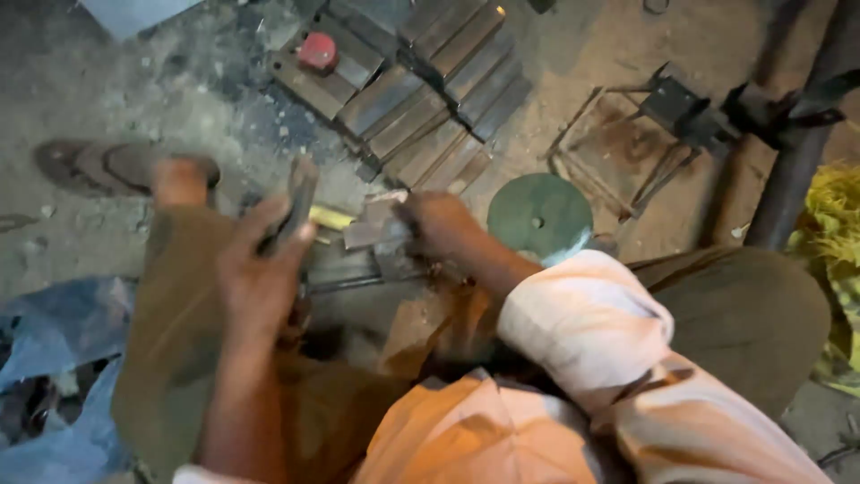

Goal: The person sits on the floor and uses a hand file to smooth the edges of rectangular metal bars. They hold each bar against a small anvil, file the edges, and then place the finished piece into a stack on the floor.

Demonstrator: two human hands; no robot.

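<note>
Left hand [260, 269]: fingers wrapped round a dark metal bar [300, 193]. Right hand [439, 224]: fingers clamped on a small metal piece [372, 224]. Beyond the fingers: stacked flat bars [430, 99], green disc [537, 215].

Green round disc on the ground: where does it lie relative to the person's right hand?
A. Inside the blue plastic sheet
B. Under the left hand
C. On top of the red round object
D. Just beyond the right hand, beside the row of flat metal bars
D: the green disc lies on the ground next to the right hand, below the flat metal bars.
</note>
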